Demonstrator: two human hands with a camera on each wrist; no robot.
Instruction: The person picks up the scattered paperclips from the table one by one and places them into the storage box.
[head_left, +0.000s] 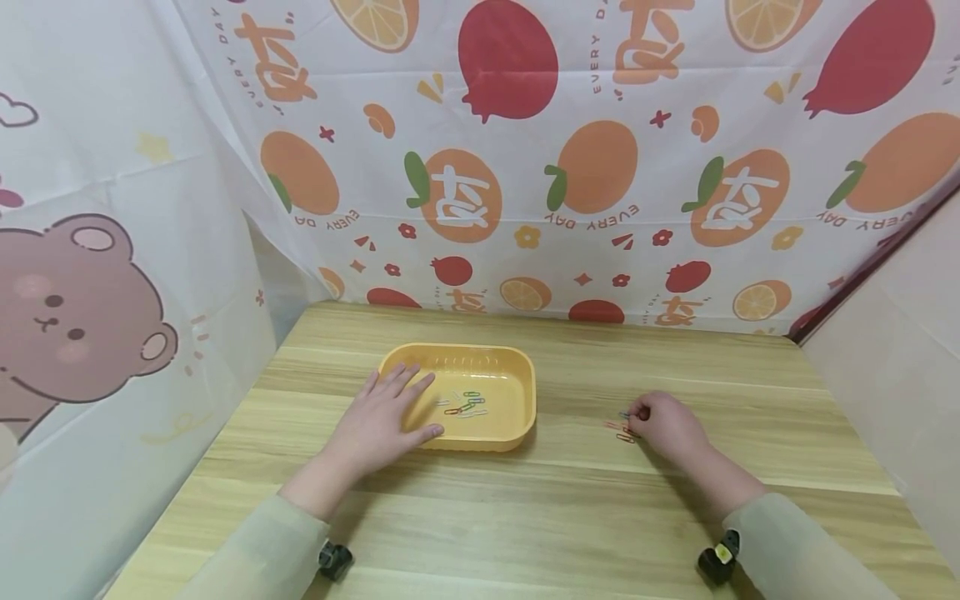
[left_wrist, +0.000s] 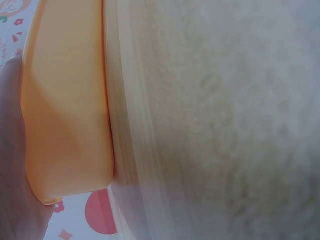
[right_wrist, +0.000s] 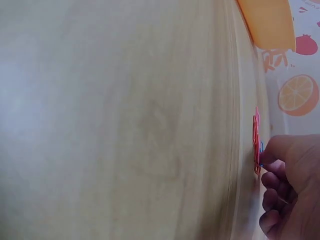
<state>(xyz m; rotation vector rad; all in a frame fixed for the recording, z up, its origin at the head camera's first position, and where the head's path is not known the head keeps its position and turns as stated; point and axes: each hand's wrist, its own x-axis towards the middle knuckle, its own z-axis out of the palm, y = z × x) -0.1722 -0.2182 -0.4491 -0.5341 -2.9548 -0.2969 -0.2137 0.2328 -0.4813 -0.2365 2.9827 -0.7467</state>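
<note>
My left hand [head_left: 378,421] rests over the left end of a yellow plastic tray [head_left: 517,433], its fingers spread across the rim and the thumb on the front edge. Inside the tray lie several small paper clips [head_left: 467,405], green, red, white and bluish. To the right of the tray, my right hand [head_left: 670,427] is down at a small group of red, pink and blue paper clips [head_left: 624,437] on the table. Thumb and forefinger pinch at a paper clip [right_wrist: 257,142] in the right wrist view; the fingertips partly hide it. The other fingers are curled in.
Both hands work over a wood-grain table [head_left: 480,517]. A fruit-print cloth [head_left: 525,208] hangs along its back edge, a bear-print cloth [head_left: 75,317] on the left and a pale panel [head_left: 892,350] on the right.
</note>
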